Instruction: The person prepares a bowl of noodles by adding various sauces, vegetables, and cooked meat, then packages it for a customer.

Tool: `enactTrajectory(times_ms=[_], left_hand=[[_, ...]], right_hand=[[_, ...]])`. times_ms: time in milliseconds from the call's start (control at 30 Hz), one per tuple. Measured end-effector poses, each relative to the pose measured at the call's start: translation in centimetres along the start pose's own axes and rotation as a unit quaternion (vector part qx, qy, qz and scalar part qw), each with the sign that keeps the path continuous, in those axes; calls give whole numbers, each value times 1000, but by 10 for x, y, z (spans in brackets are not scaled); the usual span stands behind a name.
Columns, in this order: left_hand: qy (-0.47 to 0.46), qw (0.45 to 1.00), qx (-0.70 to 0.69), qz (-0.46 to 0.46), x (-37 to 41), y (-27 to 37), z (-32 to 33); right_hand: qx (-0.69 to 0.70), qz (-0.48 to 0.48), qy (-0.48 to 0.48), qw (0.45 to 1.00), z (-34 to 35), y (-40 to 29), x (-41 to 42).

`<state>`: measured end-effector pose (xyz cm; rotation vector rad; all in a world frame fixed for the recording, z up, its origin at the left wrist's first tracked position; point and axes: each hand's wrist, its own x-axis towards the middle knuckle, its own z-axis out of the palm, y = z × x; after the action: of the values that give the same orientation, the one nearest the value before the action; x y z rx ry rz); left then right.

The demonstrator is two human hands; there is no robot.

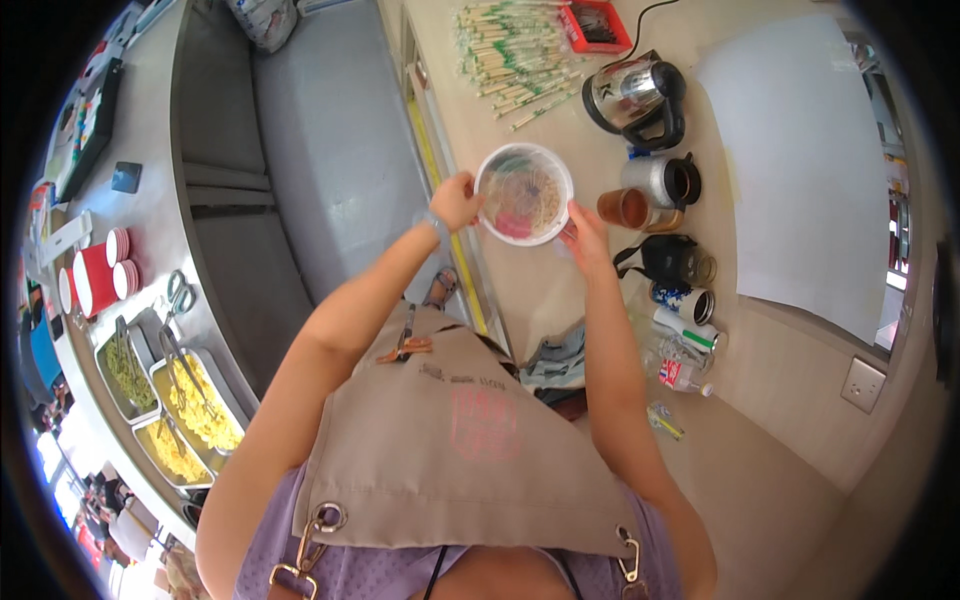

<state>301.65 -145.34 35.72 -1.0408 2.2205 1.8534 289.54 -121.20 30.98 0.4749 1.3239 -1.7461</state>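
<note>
A round white-rimmed bowl (525, 193) is held between both hands above the light counter (517, 270). What looks like a clear cover or film lies over it, and pale strands resembling noodles and a pink patch show through. My left hand (455, 201) grips the rim on the left, thumb toward the top. On the lower right side, my right hand (588, 236) has hold of the rim; its fingers under the bowl are partly hidden. Just right of that hand stands a brown cup (616, 208). Beyond the bowl lie many wrapped chopsticks (510, 56).
An electric kettle (630, 97), a steel jug (652, 180) and several bottles (679, 375) line the right wall. A red basket (596, 28) sits at the back. Across the grey floor (337, 135), a steel counter bears food trays (199, 405), tongs (171, 337) and scissors (178, 292).
</note>
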Motion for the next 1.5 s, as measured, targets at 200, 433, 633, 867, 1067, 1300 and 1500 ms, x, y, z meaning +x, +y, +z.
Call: enactTrajectory(times_ms=[200,433,633,867,1067,1300,1500], left_hand=[[70,972,148,167,61,6,-28],[59,996,-59,27,3,6,5],[128,982,82,109,36,-4,-8],[118,981,72,139,37,-11,-7],[90,985,69,132,15,-10,-15],[128,976,20,174,48,-21,-34],[208,947,139,199,-5,-21,-2]], right_hand=[[51,4,13,999,34,37,-15],[45,-83,61,994,27,35,3],[41,-4,-27,999,33,42,-22],[66,-20,17,997,45,54,-19],[65,-50,-6,997,29,44,-11],[65,-15,32,997,66,72,-33],[-339,-392,229,824,91,47,36]])
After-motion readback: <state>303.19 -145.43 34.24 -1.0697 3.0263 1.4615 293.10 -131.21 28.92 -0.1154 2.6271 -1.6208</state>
